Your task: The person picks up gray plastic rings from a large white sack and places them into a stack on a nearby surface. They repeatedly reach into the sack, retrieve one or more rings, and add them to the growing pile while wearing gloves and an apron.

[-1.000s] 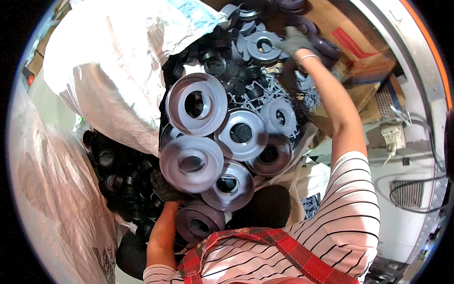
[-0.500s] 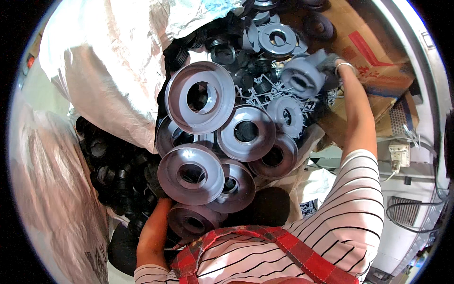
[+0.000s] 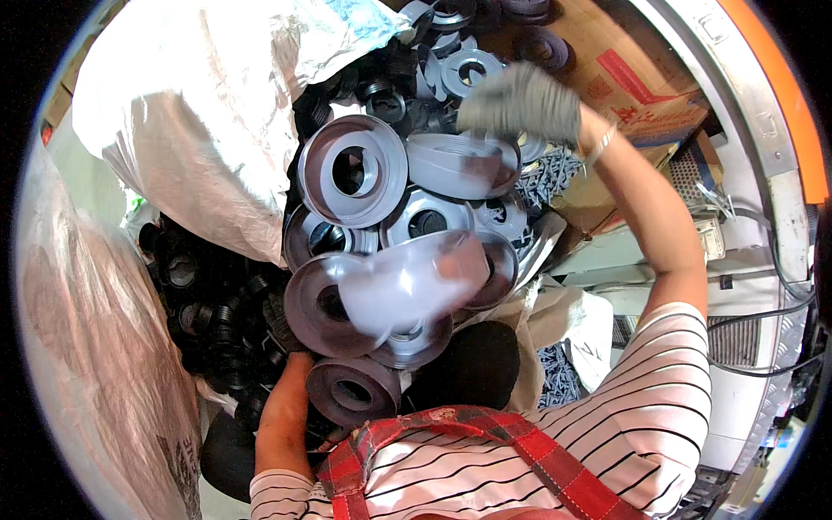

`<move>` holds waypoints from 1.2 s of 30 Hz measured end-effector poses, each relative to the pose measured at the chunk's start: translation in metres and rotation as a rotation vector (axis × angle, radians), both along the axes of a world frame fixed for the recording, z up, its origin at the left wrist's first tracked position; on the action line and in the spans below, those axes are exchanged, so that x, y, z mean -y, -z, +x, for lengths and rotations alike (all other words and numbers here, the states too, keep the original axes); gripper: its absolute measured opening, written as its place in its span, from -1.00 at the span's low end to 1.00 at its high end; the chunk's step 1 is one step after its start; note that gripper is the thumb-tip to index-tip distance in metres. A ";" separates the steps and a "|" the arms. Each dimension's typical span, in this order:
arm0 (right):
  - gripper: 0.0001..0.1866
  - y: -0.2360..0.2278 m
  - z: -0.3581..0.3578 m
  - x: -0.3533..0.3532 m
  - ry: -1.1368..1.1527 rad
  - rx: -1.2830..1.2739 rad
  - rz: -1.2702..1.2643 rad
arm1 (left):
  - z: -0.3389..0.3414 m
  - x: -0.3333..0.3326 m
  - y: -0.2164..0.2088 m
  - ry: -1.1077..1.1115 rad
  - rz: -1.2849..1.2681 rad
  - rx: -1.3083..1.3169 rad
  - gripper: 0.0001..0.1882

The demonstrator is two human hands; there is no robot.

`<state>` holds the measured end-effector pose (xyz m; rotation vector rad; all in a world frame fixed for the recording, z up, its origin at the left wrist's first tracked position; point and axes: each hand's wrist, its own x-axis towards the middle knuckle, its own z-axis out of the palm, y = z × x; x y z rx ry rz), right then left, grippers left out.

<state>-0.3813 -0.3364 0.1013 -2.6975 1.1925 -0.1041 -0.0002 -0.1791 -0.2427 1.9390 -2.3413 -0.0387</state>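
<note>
My right hand (image 3: pixel 524 102), in a grey glove, is over the far right of a pile of grey plastic rings. Its fingers are smeared by motion, so their grip is unclear. Just below it a grey ring (image 3: pixel 455 165) stands tilted. Nearer me, another grey ring (image 3: pixel 412 286) is blurred and on edge above the pile. Flanged rings (image 3: pixel 312 186) with round centre holes lie around them. My left hand (image 3: pixel 279 322), in a dark glove, is low at the left among black threaded rings (image 3: pixel 221 334); its fingers are mostly hidden.
A large white sack (image 3: pixel 199 130) bulges at the far left, with another pale sack (image 3: pixel 95 347) below it. An open cardboard box (image 3: pixel 641 104) stands at the far right. Small grey sprue-like pieces (image 3: pixel 555 173) lie beside the rings. Black cables (image 3: pixel 771 295) hang at the right.
My right hand has moved left from the box side, over the pile. The blurred and tilted rings have appeared over the others. My left hand has stayed about where it was.
</note>
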 end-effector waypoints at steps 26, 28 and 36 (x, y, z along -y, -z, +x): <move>-0.37 0.253 -0.196 0.191 1.094 0.482 0.392 | 0.002 -0.009 0.006 -0.002 0.029 -0.041 -0.41; -0.42 0.225 -0.180 0.167 1.259 0.677 0.643 | -0.001 -0.005 0.006 0.007 0.013 -0.046 -0.41; -0.32 0.191 -0.105 0.086 1.007 0.644 1.040 | 0.002 0.003 0.014 -0.016 -0.090 -0.065 -0.41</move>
